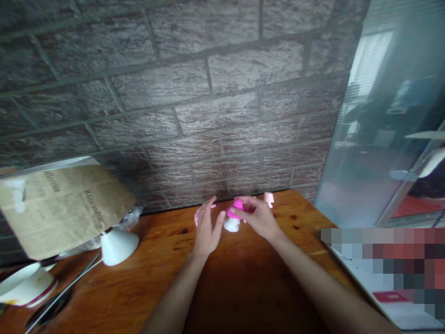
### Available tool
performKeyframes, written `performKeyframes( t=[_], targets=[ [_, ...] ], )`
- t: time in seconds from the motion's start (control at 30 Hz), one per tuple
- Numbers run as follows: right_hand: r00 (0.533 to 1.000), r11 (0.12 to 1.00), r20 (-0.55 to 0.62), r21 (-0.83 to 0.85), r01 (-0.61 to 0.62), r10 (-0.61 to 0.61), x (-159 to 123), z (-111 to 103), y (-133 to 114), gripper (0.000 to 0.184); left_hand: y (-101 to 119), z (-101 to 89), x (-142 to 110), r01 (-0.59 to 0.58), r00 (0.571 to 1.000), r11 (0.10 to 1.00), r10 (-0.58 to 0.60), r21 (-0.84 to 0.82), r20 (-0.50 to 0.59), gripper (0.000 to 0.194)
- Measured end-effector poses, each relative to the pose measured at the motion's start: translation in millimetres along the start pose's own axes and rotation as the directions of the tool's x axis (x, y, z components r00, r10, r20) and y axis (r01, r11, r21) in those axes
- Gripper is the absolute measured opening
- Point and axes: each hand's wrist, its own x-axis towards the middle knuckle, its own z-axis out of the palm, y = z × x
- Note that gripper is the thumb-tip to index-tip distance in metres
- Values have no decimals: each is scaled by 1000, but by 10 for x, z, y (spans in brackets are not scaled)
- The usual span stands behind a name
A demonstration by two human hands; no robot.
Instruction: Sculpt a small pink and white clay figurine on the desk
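Note:
A bright pink, dome-shaped piece (235, 211) with a knob on top sits over a small white rounded base (232, 225) near the back of the wooden table. My right hand (259, 215) pinches the pink piece from the right, thumb in front and fingers behind. On the other side, my left hand (207, 229) is raised with its fingers apart, its thumb close to the white base. Partly hidden behind the left fingers is a light pink item (196, 217), whose kind I cannot make out. A small pale pink toy lamp (269, 199) stands beyond my right hand.
A lamp with a paper-like printed shade (66, 204) and a white cone base (120, 247) stands at left. Near it are a white tub (26, 284) and a cable (66, 290). A brick-patterned wall (215, 116) backs the wooden table (236, 287); frosted glass (351, 153) rises at right.

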Motion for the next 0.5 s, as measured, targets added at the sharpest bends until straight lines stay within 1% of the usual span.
performKeyframes(
  t=[0.03,0.07,0.13,0.2,0.27,0.3,0.37,0.43,0.5],
  targets=[
    [1000,998,9,59,-4,3,-17,-3,10,41,73,26,-23,-56,997,998,57,-25,54,47],
    [1000,995,1,99,24,-24,-28,-7,13,39,136,55,-45,-84,992,995,88,-44,85,47],
    [999,988,11,149,47,-49,-39,-16,5,37,228,111,-74,-121,986,988,130,-95,100,47],
    [997,980,74,199,-14,-1,-41,-30,-5,39,272,149,-85,-135,985,981,148,-140,86,45],
    [984,960,165,254,-114,73,-40,-48,-6,41,282,165,-81,-134,987,978,146,-161,63,41],
    [976,949,197,278,-151,98,-40,-59,-3,41,277,168,-79,-127,990,978,136,-167,48,39],
    [971,939,208,295,-174,115,-41,-79,5,40,253,176,-79,-95,994,977,104,-190,39,33],
    [977,948,174,270,-168,123,-41,-96,12,38,216,196,-93,-36,995,969,57,-243,77,28],
    [977,957,157,231,-177,143,-39,-110,12,37,175,230,-117,43,990,945,2,-323,139,28]
  ],
)
